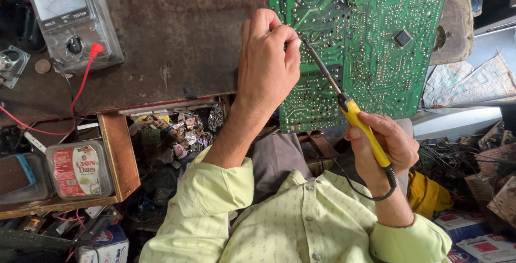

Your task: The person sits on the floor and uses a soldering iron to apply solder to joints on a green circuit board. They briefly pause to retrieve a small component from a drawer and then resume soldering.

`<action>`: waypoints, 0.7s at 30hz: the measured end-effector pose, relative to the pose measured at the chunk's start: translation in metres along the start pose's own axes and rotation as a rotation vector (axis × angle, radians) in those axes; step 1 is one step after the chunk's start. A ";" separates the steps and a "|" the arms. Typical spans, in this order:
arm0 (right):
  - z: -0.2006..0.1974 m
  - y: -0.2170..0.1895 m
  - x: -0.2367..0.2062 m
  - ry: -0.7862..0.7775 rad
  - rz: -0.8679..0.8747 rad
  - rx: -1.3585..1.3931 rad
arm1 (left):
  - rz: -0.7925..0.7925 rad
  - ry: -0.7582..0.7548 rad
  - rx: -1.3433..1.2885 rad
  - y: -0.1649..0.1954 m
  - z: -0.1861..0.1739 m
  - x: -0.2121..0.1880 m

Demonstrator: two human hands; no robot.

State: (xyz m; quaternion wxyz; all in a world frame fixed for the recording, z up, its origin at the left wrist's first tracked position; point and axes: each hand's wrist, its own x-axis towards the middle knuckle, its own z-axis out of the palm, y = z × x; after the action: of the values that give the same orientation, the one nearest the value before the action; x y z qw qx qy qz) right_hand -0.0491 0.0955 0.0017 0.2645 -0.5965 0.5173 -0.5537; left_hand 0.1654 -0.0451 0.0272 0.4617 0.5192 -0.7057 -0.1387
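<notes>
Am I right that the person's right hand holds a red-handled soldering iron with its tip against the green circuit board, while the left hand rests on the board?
Not quite: in the head view the handle of the soldering iron is yellow, not red. The rest stands: the right hand holds it with the tip against the green circuit board, and the left hand rests on the board.

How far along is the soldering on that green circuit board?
Already done: the large green circuit board lies solder side up on the brown bench. In hand: the right hand holds the yellow-handled soldering iron, tip beside the left hand fingertips. What is left cannot be judged; the joints are too small to see.
</notes>
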 end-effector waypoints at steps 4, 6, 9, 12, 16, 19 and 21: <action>0.013 0.001 0.006 0.038 0.097 0.066 | -0.010 0.003 -0.012 -0.011 -0.009 0.009; 0.021 0.003 0.009 0.040 0.134 0.128 | -0.013 0.006 -0.013 -0.018 -0.013 0.013; 0.028 0.005 0.012 0.018 0.097 0.108 | -0.013 0.014 -0.024 -0.023 -0.018 0.016; 0.029 0.007 0.011 0.004 0.050 0.056 | -0.019 0.006 -0.022 -0.025 -0.017 0.015; 0.043 0.017 0.011 0.004 0.098 0.213 | -0.024 0.011 -0.021 -0.036 -0.022 0.019; 0.047 0.023 0.011 0.053 0.201 0.325 | -0.020 0.019 -0.024 -0.040 -0.022 0.023; 0.045 0.025 0.012 0.057 0.205 0.313 | -0.016 0.024 -0.025 -0.040 -0.020 0.023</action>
State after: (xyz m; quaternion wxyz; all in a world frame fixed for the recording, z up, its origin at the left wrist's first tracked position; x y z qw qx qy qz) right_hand -0.0171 0.0653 -0.0275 0.3942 -0.4765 0.4901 -0.6143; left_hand 0.2046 -0.0766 0.0225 0.4757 0.5205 -0.6941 -0.1448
